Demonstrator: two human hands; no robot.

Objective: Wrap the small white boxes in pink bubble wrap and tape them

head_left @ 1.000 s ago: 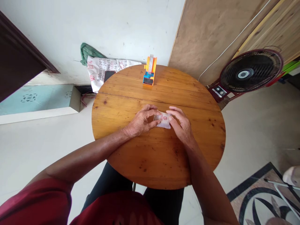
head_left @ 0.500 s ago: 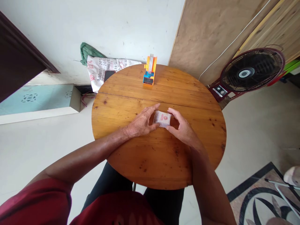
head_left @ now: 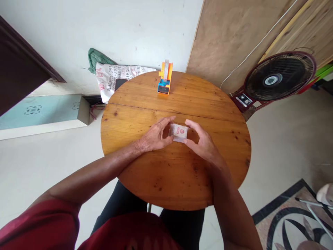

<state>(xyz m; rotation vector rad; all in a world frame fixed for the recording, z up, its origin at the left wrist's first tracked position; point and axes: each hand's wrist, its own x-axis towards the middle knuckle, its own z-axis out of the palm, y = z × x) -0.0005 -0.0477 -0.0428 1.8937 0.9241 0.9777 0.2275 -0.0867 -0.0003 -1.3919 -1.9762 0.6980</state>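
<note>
Well inside the edges of the surface (head_left: pixel 169 177), the film-wrapped packet (head_left: pixel 179 132) looked light, slick, best held by its ends; left hand (head_left: pixel 156 135) and right hand (head_left: pixel 203 140) curved around it, grip tightness unclear

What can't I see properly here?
Head view:
Small white packet in clear plastic: underside faces away; its red print is too small to read.
White sack with red and black print: partly hidden behind the round brown wooden table.
Pale blue-green patterned box: cut off by the left edge.
</note>
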